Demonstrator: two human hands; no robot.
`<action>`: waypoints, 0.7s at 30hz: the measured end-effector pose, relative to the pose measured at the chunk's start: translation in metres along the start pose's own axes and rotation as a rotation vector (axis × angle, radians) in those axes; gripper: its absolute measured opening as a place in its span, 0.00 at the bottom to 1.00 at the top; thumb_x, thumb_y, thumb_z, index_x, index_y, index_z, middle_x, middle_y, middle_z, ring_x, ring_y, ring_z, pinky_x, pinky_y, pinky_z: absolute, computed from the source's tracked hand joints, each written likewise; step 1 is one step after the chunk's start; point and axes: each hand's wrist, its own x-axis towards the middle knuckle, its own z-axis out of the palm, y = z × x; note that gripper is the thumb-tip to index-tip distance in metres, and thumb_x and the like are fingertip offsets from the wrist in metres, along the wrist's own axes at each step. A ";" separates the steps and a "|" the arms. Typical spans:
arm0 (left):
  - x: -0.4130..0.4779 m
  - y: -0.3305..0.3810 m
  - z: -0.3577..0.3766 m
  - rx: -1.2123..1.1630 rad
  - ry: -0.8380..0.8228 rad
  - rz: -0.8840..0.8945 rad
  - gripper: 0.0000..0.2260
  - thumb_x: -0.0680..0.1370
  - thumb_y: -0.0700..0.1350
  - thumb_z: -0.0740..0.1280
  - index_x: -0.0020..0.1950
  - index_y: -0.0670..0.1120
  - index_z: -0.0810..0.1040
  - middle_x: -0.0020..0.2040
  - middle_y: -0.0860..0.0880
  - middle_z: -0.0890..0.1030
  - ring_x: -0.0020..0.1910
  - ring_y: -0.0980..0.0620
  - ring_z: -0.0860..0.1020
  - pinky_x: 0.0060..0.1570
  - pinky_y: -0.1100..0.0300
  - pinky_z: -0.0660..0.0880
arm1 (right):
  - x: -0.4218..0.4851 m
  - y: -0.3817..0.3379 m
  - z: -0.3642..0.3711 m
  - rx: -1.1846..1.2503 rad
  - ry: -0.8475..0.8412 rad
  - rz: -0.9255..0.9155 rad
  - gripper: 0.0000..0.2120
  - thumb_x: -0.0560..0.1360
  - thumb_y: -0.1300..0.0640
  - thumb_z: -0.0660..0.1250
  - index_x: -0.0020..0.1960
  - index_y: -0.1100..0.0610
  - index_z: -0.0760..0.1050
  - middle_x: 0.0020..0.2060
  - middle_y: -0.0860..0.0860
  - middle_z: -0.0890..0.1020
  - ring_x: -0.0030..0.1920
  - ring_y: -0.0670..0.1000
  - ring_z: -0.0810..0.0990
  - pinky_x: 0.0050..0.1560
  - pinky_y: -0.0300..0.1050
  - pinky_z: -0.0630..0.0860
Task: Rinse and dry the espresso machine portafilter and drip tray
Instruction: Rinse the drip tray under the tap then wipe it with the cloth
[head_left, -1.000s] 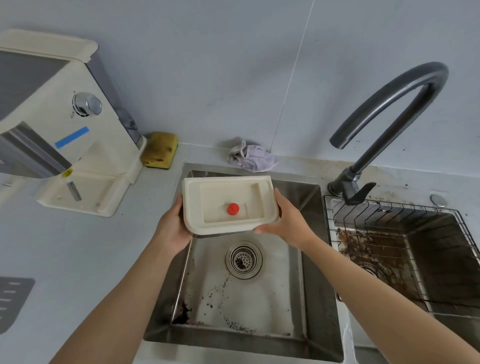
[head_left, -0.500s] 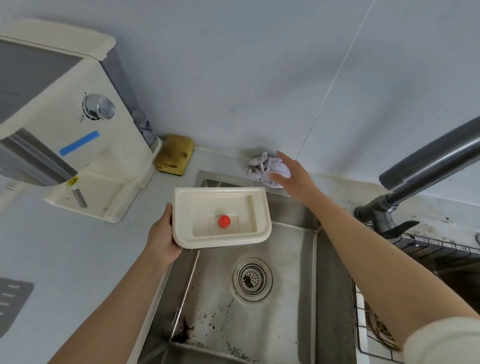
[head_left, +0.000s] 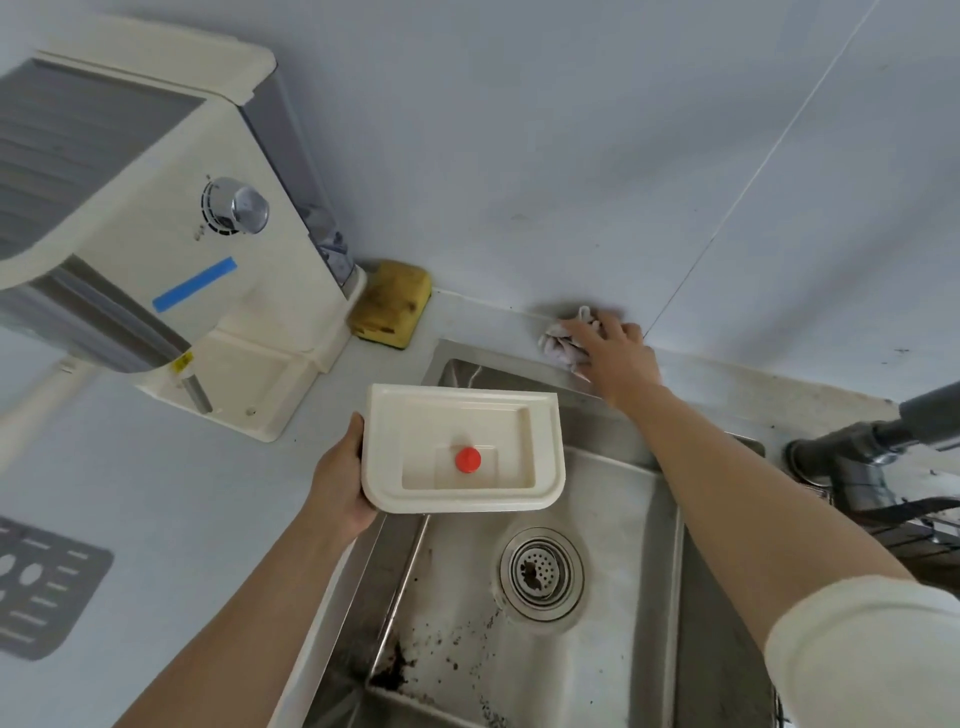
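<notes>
My left hand (head_left: 340, 480) grips the left edge of the cream drip tray (head_left: 514, 431), holding it level above the left part of the sink (head_left: 623, 519). A red float (head_left: 468, 460) sits in the tray's recess. My right hand (head_left: 615, 351) reaches to the back of the counter and closes over a crumpled pale cloth (head_left: 558, 345) by the wall. The cream espresso machine (head_left: 171, 249) stands at the left. The portafilter is not visible.
A yellow sponge (head_left: 390, 304) lies beside the machine. The dark faucet (head_left: 872, 447) stands at the right. A grey slotted grate (head_left: 36, 587) lies on the counter at far left. Coffee grounds speckle the sink near the drain (head_left: 541, 571).
My right hand let go of the tray's right edge and reached back to the cloth, now grasping it. The left hand alone holds the tray. The view has moved closer.
</notes>
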 end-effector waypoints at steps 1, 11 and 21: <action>0.000 0.000 0.000 0.007 0.001 0.002 0.17 0.81 0.52 0.53 0.46 0.46 0.79 0.37 0.50 0.85 0.36 0.51 0.84 0.39 0.51 0.75 | 0.001 0.002 0.002 -0.006 0.001 0.009 0.23 0.77 0.52 0.62 0.70 0.45 0.60 0.69 0.54 0.63 0.64 0.62 0.64 0.57 0.57 0.70; -0.006 0.000 0.005 0.066 -0.039 -0.002 0.18 0.81 0.53 0.53 0.47 0.46 0.80 0.38 0.49 0.86 0.37 0.50 0.84 0.39 0.53 0.76 | -0.010 0.008 -0.022 0.580 0.061 0.182 0.16 0.73 0.55 0.62 0.60 0.52 0.70 0.59 0.55 0.72 0.58 0.59 0.72 0.55 0.45 0.70; -0.027 -0.006 0.039 0.138 -0.087 -0.004 0.18 0.80 0.55 0.54 0.49 0.46 0.79 0.38 0.49 0.85 0.39 0.49 0.83 0.37 0.54 0.77 | -0.089 -0.055 -0.103 0.930 0.195 0.045 0.11 0.69 0.58 0.70 0.48 0.55 0.70 0.37 0.44 0.76 0.37 0.43 0.74 0.35 0.28 0.69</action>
